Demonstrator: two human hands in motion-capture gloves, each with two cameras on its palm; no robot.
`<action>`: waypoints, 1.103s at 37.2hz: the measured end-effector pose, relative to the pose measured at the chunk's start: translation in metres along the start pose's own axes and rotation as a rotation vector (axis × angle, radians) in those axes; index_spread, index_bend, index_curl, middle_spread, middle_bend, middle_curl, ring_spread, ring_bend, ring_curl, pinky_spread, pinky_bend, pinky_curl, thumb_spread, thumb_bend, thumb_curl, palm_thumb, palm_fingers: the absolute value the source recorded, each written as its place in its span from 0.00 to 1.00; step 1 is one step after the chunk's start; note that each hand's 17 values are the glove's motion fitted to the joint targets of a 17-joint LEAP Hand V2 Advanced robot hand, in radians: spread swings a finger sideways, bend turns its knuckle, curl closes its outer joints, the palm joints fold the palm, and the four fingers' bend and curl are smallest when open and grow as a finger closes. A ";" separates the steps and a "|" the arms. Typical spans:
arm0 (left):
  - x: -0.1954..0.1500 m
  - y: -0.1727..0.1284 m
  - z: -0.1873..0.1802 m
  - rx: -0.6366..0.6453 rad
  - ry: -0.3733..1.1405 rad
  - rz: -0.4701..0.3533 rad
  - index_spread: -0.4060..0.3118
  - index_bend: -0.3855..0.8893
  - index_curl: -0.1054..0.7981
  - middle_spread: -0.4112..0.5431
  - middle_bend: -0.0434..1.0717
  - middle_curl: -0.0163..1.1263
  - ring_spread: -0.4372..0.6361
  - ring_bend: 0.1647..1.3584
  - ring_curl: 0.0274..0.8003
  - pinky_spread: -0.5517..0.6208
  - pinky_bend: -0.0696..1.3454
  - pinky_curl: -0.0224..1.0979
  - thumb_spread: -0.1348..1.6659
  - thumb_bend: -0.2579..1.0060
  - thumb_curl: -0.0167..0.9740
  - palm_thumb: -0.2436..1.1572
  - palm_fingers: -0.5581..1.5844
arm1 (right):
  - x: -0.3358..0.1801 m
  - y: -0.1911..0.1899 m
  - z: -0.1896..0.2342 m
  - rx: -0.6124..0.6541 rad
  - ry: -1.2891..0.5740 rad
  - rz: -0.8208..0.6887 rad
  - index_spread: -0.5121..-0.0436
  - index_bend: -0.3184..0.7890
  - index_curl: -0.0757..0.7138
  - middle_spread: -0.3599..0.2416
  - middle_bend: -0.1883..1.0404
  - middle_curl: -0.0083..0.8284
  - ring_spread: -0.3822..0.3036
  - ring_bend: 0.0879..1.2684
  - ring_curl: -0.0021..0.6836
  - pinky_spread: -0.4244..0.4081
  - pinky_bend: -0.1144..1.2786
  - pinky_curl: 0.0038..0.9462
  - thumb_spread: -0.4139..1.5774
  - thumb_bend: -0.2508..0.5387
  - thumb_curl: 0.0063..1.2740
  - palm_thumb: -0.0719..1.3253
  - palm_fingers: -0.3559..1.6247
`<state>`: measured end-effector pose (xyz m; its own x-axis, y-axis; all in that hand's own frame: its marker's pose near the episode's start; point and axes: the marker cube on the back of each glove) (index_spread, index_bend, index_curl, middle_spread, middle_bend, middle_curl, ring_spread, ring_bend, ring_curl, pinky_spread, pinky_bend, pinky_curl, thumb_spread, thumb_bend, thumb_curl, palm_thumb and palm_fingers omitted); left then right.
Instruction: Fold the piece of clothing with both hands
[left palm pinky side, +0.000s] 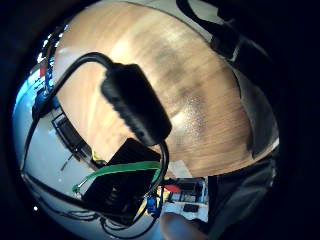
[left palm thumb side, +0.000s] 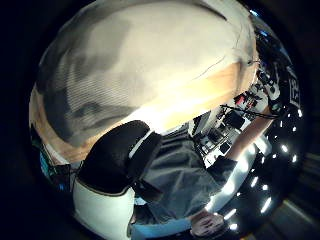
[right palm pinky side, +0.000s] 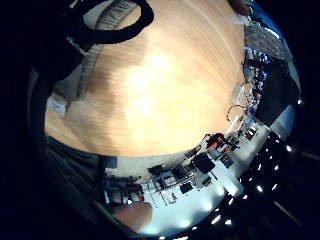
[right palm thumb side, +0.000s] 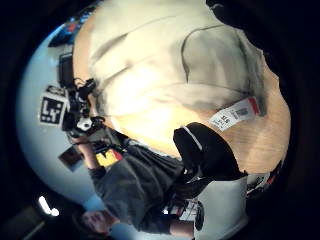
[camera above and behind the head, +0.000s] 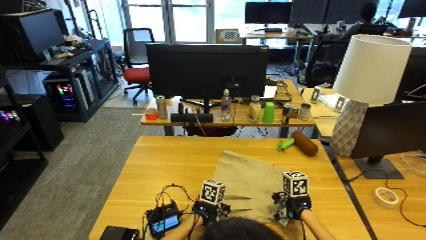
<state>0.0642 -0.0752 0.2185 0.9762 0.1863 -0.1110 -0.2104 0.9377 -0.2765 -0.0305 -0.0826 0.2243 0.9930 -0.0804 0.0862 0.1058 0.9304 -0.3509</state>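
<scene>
Clothing spread flat on the table, both hands at its near edge

Clothing (camera above and behind the head: 247, 182), a beige-grey piece, is seen lying flat on the wooden table (camera above and behind the head: 166, 165), right of the table's middle, its near edge reaching toward the person. A small device with a lit screen (camera above and behind the head: 164, 222) is placed on the near left part of the table, just left of the hands, with dark cables looped beside it.

The left hand (camera above and behind the head: 208, 209) is held at the near left corner of the clothing, close above the table. Whether its fingers are curled on the cloth cannot be told: in the left palm views a gloved finger (left palm pinky side: 136, 104) is seen stretched out over bare wood, and the thumb (left palm thumb side: 119, 155) is seen over the table edge with the cloth lying just beyond it, but no pinch is shown.

The right hand (camera above and behind the head: 291, 206) is held at the near right corner of the clothing. Its grip cannot be told either; in the right thumb side view the thumb (right palm thumb side: 206, 151) is seen above bare wood, just beside a white label with a red end (right palm thumb side: 235, 114) that is attached at the cloth's edge. A sewn pocket (right palm thumb side: 216, 60) is seen on the cloth in that view.

Farther right, at the far right corner of the table, a brown roller with a green handle (camera above and behind the head: 301, 143) is laid. On the neighbouring desk to the right, a white lamp (camera above and behind the head: 365, 90) is stood, and a roll of tape (camera above and behind the head: 386, 196) is laid near it.
</scene>
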 end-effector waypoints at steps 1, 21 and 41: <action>0.000 -0.001 0.001 0.002 -0.006 -0.003 0.55 0.38 0.35 0.65 0.23 0.24 0.66 0.45 0.31 0.69 0.56 0.34 0.61 0.19 0.26 0.28 0.31 | 0.005 -0.012 0.007 0.008 -0.008 0.006 0.26 0.36 0.26 0.50 0.34 0.44 0.48 0.47 0.52 0.58 0.54 0.38 0.78 0.38 0.20 0.43 0.42; 0.002 -0.009 -0.002 0.067 -0.138 -0.071 0.51 0.42 0.36 0.57 0.21 0.29 0.60 0.41 0.32 0.57 0.56 0.34 0.60 0.20 0.30 0.35 0.36 | 0.008 -0.034 0.027 0.051 0.031 0.028 0.30 0.37 0.27 0.49 0.33 0.46 0.43 0.43 0.53 0.57 0.56 0.39 0.74 0.36 0.24 0.59 0.44; -0.012 -0.046 -0.038 0.457 -0.189 -0.130 0.19 0.50 0.52 0.18 0.26 0.38 0.12 0.31 0.40 0.06 0.57 0.35 0.63 0.28 0.37 0.67 0.84 | 0.008 -0.073 0.014 0.446 0.101 0.059 0.50 0.45 0.45 0.39 0.35 0.53 0.27 0.51 0.63 0.14 0.54 0.39 0.68 0.42 0.28 0.83 0.84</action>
<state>0.0602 -0.1319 0.1968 0.9941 0.0700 0.0827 -0.0836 0.9812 0.1742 -0.0309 -0.1462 0.2632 0.9991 -0.0365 -0.0207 0.0381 0.9956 0.0854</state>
